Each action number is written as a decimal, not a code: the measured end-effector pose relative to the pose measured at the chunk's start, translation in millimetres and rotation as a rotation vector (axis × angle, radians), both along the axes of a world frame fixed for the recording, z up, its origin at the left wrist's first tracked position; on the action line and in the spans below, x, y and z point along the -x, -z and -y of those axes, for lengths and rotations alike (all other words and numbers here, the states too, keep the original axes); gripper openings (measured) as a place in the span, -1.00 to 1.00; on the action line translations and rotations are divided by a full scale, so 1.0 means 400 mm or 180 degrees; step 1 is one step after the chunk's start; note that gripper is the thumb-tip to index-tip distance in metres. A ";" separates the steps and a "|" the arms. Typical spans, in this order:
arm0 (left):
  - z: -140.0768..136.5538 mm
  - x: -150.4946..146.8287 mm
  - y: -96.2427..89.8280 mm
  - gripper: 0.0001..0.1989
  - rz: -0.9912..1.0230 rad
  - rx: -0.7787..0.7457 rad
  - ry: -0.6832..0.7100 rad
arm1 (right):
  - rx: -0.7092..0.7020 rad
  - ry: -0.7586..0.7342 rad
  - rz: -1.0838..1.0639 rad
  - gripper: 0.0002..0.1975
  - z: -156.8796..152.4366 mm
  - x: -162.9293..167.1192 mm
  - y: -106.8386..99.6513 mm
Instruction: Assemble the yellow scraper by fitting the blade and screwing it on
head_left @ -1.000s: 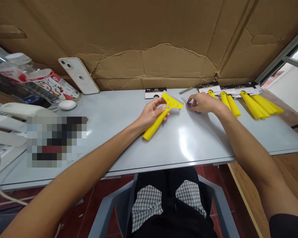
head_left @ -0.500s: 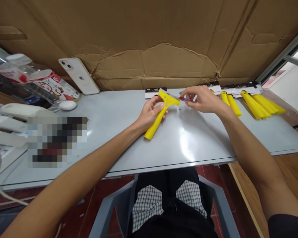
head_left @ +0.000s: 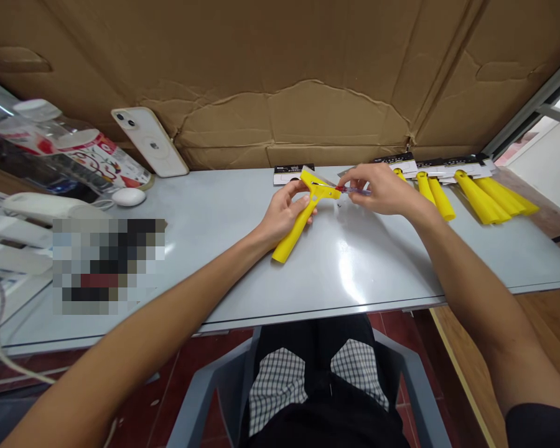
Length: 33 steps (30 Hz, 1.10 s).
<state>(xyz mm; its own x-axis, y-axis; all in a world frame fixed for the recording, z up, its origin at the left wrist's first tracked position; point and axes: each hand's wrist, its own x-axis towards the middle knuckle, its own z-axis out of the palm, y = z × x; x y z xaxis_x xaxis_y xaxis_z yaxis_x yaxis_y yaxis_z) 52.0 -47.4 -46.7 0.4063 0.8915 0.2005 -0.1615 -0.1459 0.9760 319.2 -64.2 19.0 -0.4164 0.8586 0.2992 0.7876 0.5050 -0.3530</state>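
My left hand (head_left: 282, 214) grips a yellow plastic scraper (head_left: 297, 224) by its handle, with the lower end of the handle resting on the grey table (head_left: 224, 249). My right hand (head_left: 382, 188) holds a small screwdriver (head_left: 350, 188) with a red and clear handle. Its tip points left at the scraper's head. A small screw (head_left: 338, 205) seems to lie on the table just below the head.
Several packaged yellow scrapers (head_left: 476, 196) lie at the back right. A label card (head_left: 292, 173) sits behind the held scraper. A white phone (head_left: 150, 141) leans on the cardboard wall. A white mouse (head_left: 128, 196) and bottles (head_left: 70, 146) stand at the left.
My right hand lifted the screwdriver off the table and brought it left to the scraper's head. My left hand tilted the scraper up a little.
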 end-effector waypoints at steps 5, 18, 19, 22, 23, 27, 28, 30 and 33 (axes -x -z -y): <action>-0.004 0.000 0.010 -0.57 -0.0237 -0.0047 -0.0046 | -0.0140 0.0120 0.0039 -0.71 0.016 0.007 0.000; 0.009 -0.008 0.020 -0.63 -0.0444 0.0132 -0.0167 | -0.0483 0.0069 -0.0751 -0.80 0.072 0.052 -0.035; 0.008 -0.008 0.021 -0.63 -0.0433 0.0130 -0.0149 | -0.0495 0.0075 -0.0792 -0.81 0.072 0.056 -0.034; 0.005 -0.007 0.023 -0.60 -0.0428 0.0112 -0.0096 | -0.0571 0.0045 -0.0783 -0.84 0.073 0.068 -0.029; 0.005 -0.006 0.024 -0.59 -0.0429 0.0115 -0.0084 | -0.0597 0.0016 -0.0738 -0.83 0.074 0.071 -0.027; 0.004 -0.005 0.024 -0.58 -0.0418 0.0186 -0.0059 | -0.0618 -0.0071 -0.0562 -0.76 0.079 0.075 -0.028; 0.004 -0.005 0.024 -0.58 -0.0419 0.0202 -0.0053 | -0.0611 -0.0083 -0.0556 -0.74 0.079 0.074 -0.030; 0.004 -0.005 0.023 -0.58 -0.0428 0.0214 -0.0051 | -0.0608 -0.0101 -0.0580 -0.72 0.078 0.071 -0.032; 0.004 -0.006 0.023 -0.60 -0.0452 0.0191 -0.0087 | -0.0586 -0.0089 -0.0606 -0.76 0.073 0.064 -0.032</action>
